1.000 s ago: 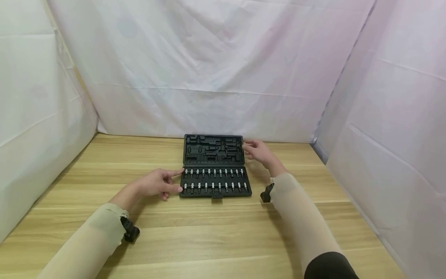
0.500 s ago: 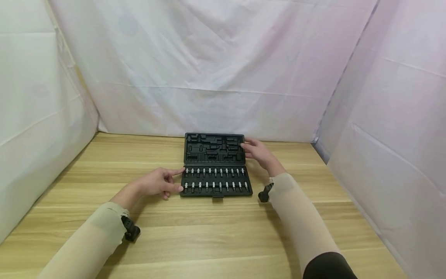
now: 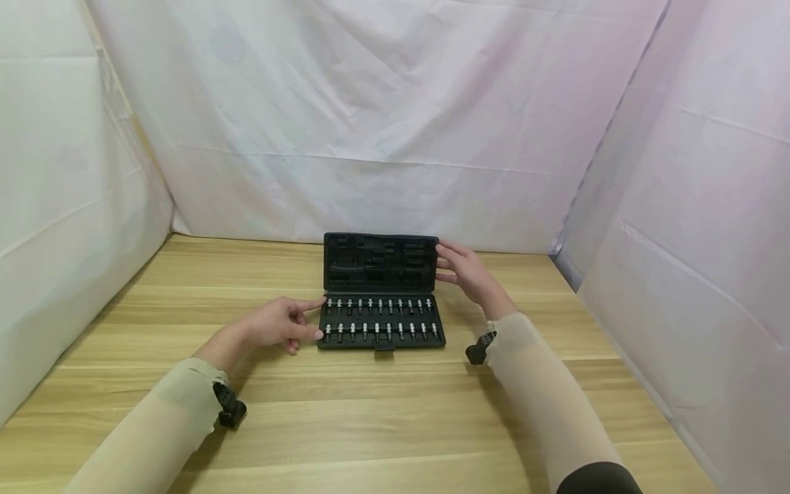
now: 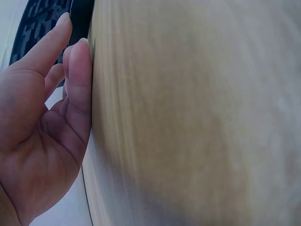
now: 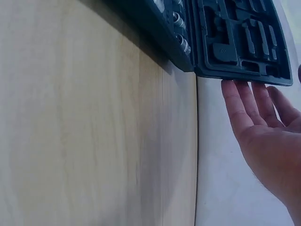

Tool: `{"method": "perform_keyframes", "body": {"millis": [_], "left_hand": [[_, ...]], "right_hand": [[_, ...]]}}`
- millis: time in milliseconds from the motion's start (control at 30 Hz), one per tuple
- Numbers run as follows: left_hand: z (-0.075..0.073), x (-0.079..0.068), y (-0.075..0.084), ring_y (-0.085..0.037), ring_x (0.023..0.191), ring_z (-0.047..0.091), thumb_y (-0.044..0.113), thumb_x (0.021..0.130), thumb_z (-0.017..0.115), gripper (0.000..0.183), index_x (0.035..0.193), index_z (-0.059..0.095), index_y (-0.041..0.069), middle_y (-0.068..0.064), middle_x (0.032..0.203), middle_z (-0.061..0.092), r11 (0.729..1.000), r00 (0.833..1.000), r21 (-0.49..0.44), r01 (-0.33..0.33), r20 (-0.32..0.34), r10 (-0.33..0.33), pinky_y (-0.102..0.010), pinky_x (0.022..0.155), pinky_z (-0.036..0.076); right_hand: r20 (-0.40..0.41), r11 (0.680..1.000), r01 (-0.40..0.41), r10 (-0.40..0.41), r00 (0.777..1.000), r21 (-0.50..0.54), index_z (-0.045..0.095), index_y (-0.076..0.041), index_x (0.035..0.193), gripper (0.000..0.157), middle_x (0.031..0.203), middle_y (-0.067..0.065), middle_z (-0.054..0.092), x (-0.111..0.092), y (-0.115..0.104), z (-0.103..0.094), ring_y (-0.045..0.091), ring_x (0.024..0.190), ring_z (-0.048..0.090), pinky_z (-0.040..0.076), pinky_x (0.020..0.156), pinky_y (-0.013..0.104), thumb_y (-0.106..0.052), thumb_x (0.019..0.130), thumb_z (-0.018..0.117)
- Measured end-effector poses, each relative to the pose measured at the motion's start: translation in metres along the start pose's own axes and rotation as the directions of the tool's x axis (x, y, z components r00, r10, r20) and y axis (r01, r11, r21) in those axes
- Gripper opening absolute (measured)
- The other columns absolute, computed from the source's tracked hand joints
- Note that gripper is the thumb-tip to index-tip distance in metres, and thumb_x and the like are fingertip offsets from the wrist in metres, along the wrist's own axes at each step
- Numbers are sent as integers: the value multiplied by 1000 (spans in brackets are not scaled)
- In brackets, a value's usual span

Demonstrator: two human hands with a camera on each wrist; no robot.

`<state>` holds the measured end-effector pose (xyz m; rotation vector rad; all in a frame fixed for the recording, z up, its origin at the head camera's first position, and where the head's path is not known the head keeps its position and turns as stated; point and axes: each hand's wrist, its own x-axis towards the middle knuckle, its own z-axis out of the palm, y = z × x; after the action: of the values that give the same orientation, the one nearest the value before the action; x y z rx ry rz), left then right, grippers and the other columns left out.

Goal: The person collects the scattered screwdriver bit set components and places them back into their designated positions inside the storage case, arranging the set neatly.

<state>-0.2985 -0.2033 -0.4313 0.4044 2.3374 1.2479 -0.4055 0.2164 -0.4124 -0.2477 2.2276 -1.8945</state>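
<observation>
A black socket case [image 3: 382, 317] lies open on the wooden table, its lid [image 3: 380, 278] raised steeply along the back edge. Two rows of silver bit sockets [image 3: 377, 328] sit in the base, while the lid's moulded recesses hold nothing visible. At the base's left side, my left hand [image 3: 278, 324] touches the edge with outstretched index finger and thumb; its other fingers bend underneath. My right hand [image 3: 472, 274] has its fingers extended against the lid's right edge. In the right wrist view, several straight fingertips [image 5: 230, 84] meet that edge.
The wooden table [image 3: 382, 425] extends in front of the case and to both sides. White cloth [image 3: 395, 123] hangs close behind the lid, with more white sheeting [image 3: 697, 226] on the right and left. A black latch tab [image 3: 385, 350] sticks out at the front.
The lid has swung up from lying further back to a steeper angle, my right hand moving slightly along with its edge. My left hand has stayed at the base's left side.
</observation>
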Motion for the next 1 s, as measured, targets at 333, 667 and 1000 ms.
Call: {"method": "perform_keyframes", "body": {"millis": [333, 667, 1000], "left_hand": [[-1, 2, 0, -18, 68, 63, 27, 100, 83, 89, 173, 33, 21, -7, 91, 54, 1000, 1000, 4, -5, 5, 5, -35, 68, 68], [-2, 3, -1, -18, 67, 63, 26, 102, 82, 87, 174, 32, 18, -7, 89, 55, 1000, 1000, 12, -16, 14, 16, -34, 67, 68], [-4, -4, -3, -22, 77, 69, 29, 104, 79, 88, 174, 30, 13, -16, 103, 63, 998, 999, 40, -47, 7, 46, -35, 72, 69]], "right_hand": [[-14, 999, 16, -16, 1000, 33, 32, -10, 173, 74, 171, 21, 40, -14, -7, 0, 43, 155, 46, 47, 127, 60, -52, 115, 52], [-21, 995, 101, -100, 995, 27, 58, -9, 132, 39, 135, 10, 59, -33, -6, 3, 30, 128, 62, 54, 121, 58, -43, 115, 57], [29, 989, 124, -122, 992, -85, 63, -3, 141, 37, 148, 14, 59, -52, -5, 7, 29, 140, 59, 52, 124, 54, -29, 116, 59]]}}
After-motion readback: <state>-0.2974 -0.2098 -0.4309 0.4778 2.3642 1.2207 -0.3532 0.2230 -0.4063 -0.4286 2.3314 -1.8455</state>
